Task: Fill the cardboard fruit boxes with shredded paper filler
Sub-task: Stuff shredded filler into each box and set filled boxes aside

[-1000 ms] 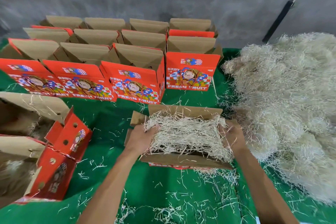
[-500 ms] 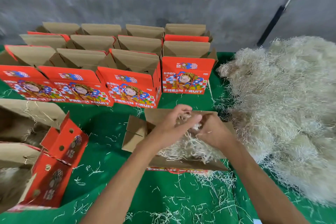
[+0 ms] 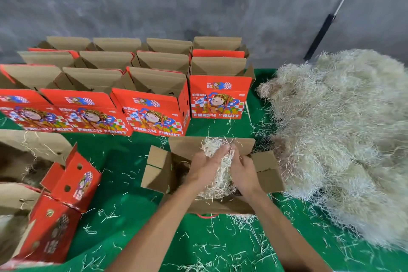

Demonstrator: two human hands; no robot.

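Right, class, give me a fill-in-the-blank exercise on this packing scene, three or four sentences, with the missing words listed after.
1. Both hands, the left hand and the right hand, grip a bunch of shredded ____ over the open box.
2. The big filler pile lies to the ____ of that box.
3. The table cover is ____ in colour.
4. The red boxes in the rows behind read "FRESH ____".

Missing words: paper; right; green; FRUIT
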